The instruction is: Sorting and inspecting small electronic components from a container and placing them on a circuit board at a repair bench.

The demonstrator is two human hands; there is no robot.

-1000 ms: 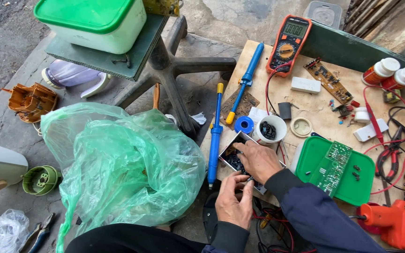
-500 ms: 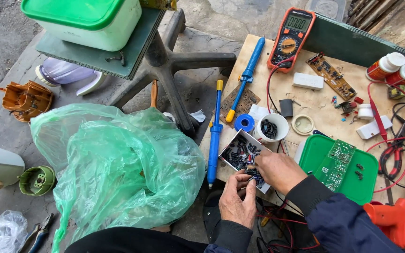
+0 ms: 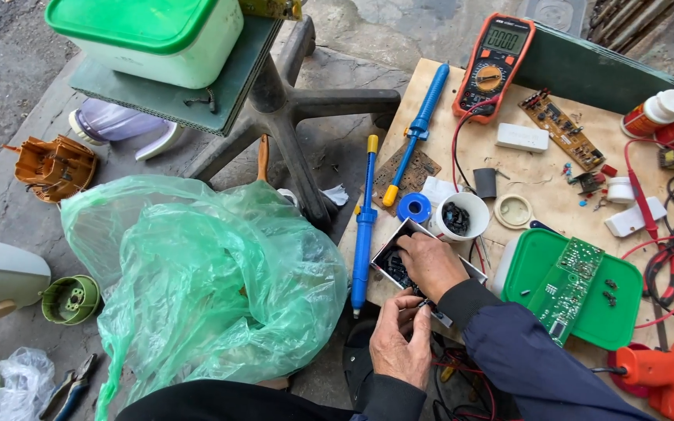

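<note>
A small open white box of dark electronic parts sits at the near edge of a wooden board. My right hand, in a dark blue sleeve, lies over the box with its fingertips curled down among the parts; whether it holds one is hidden. My left hand is just below, its thumb and fingers pinched on the box's near corner. A white cup of dark parts and a blue solder roll stand right behind the box.
A blue desoldering pump and a blue-handled tool lie left of the box. A green lid holds a circuit board. A multimeter, pliers, glue bottles, a green plastic bag and a stool base surround.
My right hand drew back off the box toward me half a second ago and has returned into it. My left hand stayed at the box's near corner.
</note>
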